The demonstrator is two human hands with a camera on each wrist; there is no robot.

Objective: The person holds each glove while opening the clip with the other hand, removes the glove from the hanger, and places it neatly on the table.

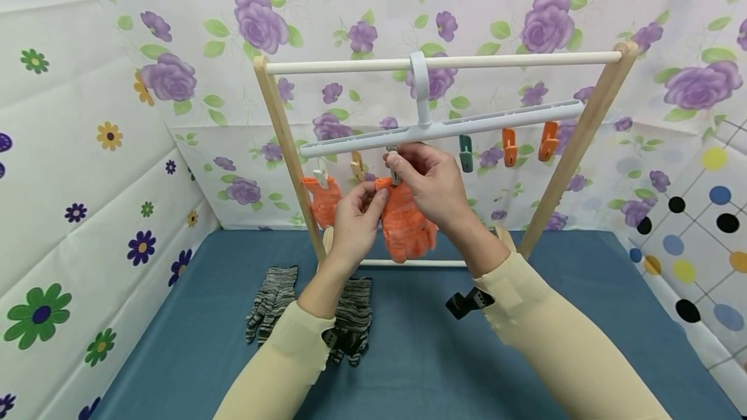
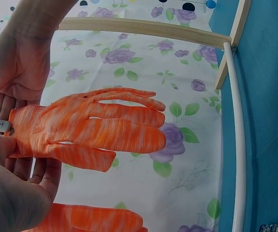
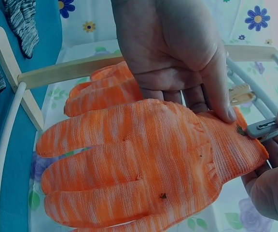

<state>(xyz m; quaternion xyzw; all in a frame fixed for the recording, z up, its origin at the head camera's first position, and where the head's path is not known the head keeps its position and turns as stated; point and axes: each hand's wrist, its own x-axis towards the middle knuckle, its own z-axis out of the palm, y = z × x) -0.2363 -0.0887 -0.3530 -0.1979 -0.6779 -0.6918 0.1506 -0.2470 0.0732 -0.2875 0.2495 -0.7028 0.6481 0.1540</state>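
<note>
An orange knit glove (image 1: 406, 229) hangs fingers-down below a pale blue hanger (image 1: 496, 124). My left hand (image 1: 357, 218) pinches its cuff between thumb and fingers. With my right hand (image 1: 436, 181) I grip a grey clothespin (image 3: 263, 128) at the hanger's underside, and its tip lies over the cuff edge in the right wrist view. To the left, a second orange glove (image 1: 324, 205) hangs from a white clothespin (image 1: 320, 174). A yellow clothespin (image 1: 358, 166) sits between the two gloves. Parts of my fingers behind the cuff are hidden.
The hanger tilts, hooked on the white top rod (image 1: 513, 61) of a wooden rack (image 1: 601, 109). Green (image 1: 465, 154) and orange clothespins (image 1: 509, 148) hang on its right side. Two grey striped gloves (image 1: 273, 297) lie on the blue table (image 1: 175, 342), one partly behind my left arm.
</note>
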